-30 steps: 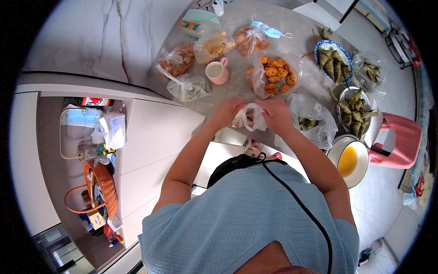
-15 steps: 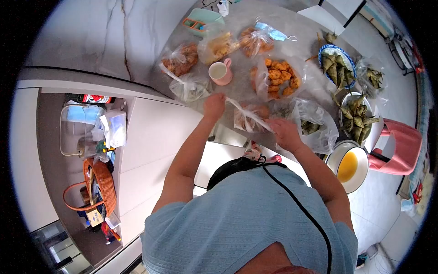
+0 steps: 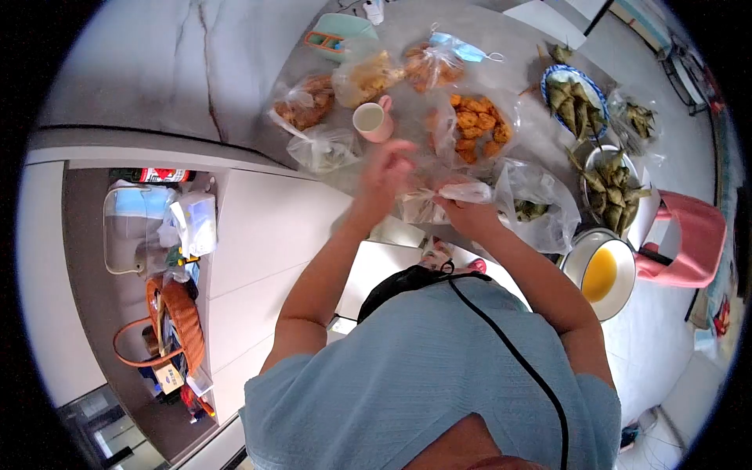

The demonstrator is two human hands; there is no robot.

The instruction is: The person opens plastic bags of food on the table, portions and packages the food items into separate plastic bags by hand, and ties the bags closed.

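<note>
My right hand (image 3: pixel 471 216) pinches the twisted neck of a clear plastic bag (image 3: pixel 423 210) at the near edge of the table. A loose end of the bag's plastic stands up above these fingers. My left hand (image 3: pixel 385 171) is beside the bag on its left, smeared by motion, so its fingers cannot be made out. Just beyond that hand stands a pink mug (image 3: pixel 373 122). An open bag of fried golden-brown pieces (image 3: pixel 475 125) lies past the held bag. To the right is another open plastic bag (image 3: pixel 540 196) with dark green leaf-wrapped bundles inside.
Tied bags of food (image 3: pixel 305 102) sit at the far left, near a green box (image 3: pixel 345 31). Leaf-wrapped dumplings fill a blue-rimmed basin (image 3: pixel 601 98) and a bowl (image 3: pixel 587 174). A white basin (image 3: pixel 623 270) of yellow liquid stands by a pink chair (image 3: pixel 689 239).
My hands were apart with the bag's neck stretched between them. Now my left hand has come off the stretched end and blurs, while my right hand has moved slightly left and up.
</note>
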